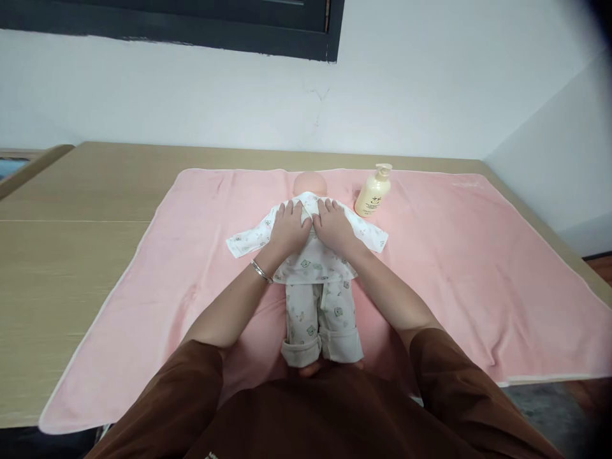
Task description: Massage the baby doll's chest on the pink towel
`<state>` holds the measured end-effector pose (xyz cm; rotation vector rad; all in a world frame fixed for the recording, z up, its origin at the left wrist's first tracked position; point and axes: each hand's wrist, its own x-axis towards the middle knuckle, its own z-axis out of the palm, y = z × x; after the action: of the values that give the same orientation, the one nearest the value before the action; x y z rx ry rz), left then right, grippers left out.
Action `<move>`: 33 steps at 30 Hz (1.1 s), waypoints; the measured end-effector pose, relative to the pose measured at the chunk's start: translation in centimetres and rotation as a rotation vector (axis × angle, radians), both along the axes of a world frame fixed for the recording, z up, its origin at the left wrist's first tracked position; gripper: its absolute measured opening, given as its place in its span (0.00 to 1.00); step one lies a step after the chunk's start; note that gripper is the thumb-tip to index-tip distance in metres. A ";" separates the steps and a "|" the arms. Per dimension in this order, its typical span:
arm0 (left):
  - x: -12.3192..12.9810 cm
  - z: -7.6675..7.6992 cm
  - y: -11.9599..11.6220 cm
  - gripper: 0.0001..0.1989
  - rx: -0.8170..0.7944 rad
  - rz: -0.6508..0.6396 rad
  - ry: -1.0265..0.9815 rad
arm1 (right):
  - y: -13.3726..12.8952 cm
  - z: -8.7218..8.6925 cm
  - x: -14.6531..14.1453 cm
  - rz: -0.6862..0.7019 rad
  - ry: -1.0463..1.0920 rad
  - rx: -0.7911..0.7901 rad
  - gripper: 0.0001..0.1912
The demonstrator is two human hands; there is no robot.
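Note:
A baby doll lies stretched out on a pink blanket (pixel 201 255), its bald head (pixel 310 183) at the far end and its feet toward me. It wears a white printed top (pixel 315 262) with the sleeves spread to both sides, and printed trousers (pixel 302 315) with turned-up cuffs. My left hand (pixel 289 228) rests flat on the upper left of the top, fingers apart. Beside it, my right hand (pixel 333 226) lies flat on the upper right, the thumbs close together. Neither hand grips anything. The doll's face is not visible.
A cream pump bottle (pixel 373 193) stands on the blanket, right of the doll's head. The blanket covers much of a wooden table (pixel 86 268). A white wall (pixel 406 83) with a dark frame (pixel 296 38) rises behind the table.

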<state>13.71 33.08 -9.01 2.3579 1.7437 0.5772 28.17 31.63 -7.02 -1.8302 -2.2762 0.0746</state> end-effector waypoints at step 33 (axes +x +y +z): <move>1.1 1.8 -3.6 0.32 -0.069 -0.011 0.112 | 0.2 0.2 0.1 0.012 -0.019 0.047 0.30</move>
<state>14.80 29.50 -7.26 2.3936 1.7639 0.3839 28.25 31.82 -6.86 -1.8021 -2.2819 0.0062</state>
